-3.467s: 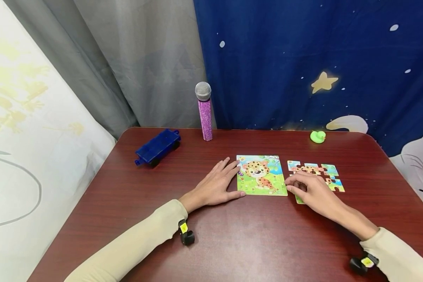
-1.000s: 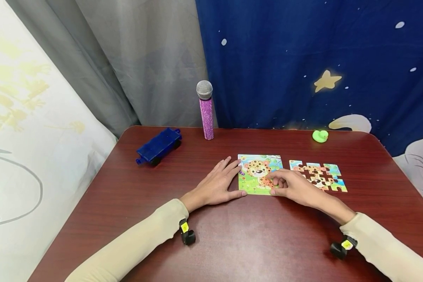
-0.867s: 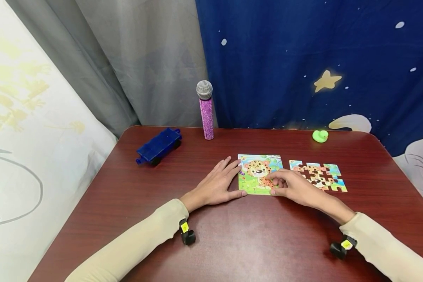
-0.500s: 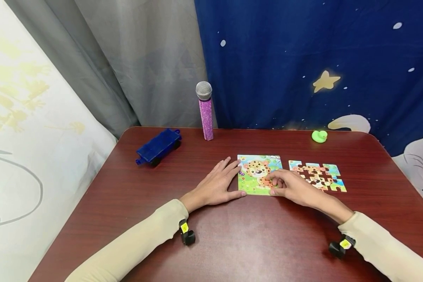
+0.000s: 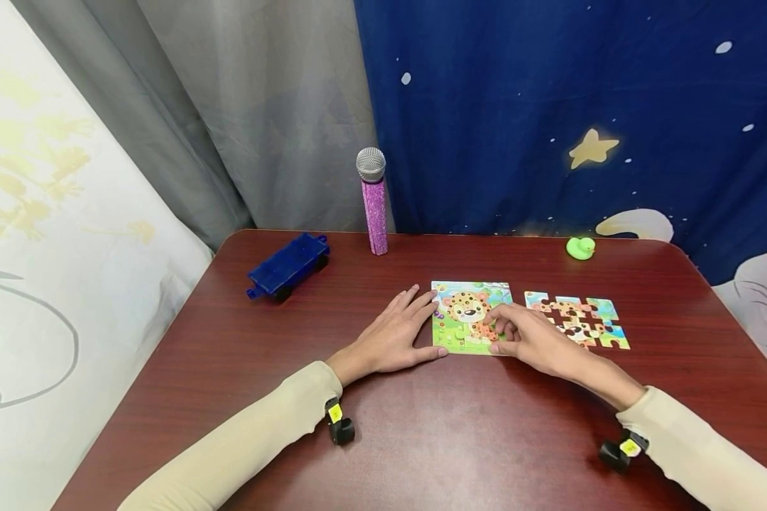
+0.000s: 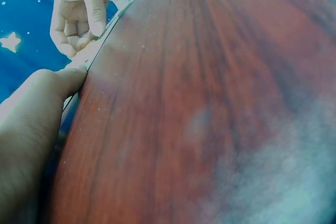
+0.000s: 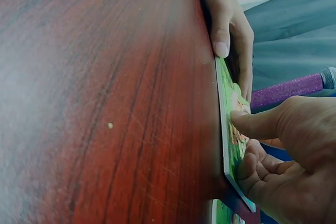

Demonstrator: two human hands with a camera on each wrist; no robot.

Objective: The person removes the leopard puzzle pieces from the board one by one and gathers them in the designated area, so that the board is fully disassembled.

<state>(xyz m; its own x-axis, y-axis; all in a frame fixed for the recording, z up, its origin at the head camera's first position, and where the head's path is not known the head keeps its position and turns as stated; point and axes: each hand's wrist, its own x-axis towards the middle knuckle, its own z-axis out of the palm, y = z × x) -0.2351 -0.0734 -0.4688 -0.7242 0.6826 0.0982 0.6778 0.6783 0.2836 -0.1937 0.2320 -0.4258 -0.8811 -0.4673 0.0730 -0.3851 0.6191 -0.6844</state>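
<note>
A square picture puzzle board (image 5: 444, 344) with a spotted cub lies flat on the table. My left hand (image 5: 390, 335) rests at its left side, fingers spread, with fingertips and thumb on the edge. Over the board's lower right, my right hand (image 5: 537, 341) pinches a small green puzzle piece (image 7: 241, 94) between thumb and fingers. The piece sits low over the picture, tilted up a little in the right wrist view, and is partly hidden by the fingers. Just right of the board lie several more puzzle pieces (image 5: 604, 308), loosely grouped, partly behind the right hand.
A blue toy wagon (image 5: 289, 265) stands at the table's back left. Near the back edge, a microphone (image 5: 375, 213) with a glittery pink handle stands upright. A green toy duck (image 5: 580, 248) sits at the back right. Curtains hang behind the table (image 5: 422, 440).
My right hand has moved left from the loose pieces onto the board, bringing the green puzzle piece. In the last half second the piece has come into view left of the fingers. The left hand stays put.
</note>
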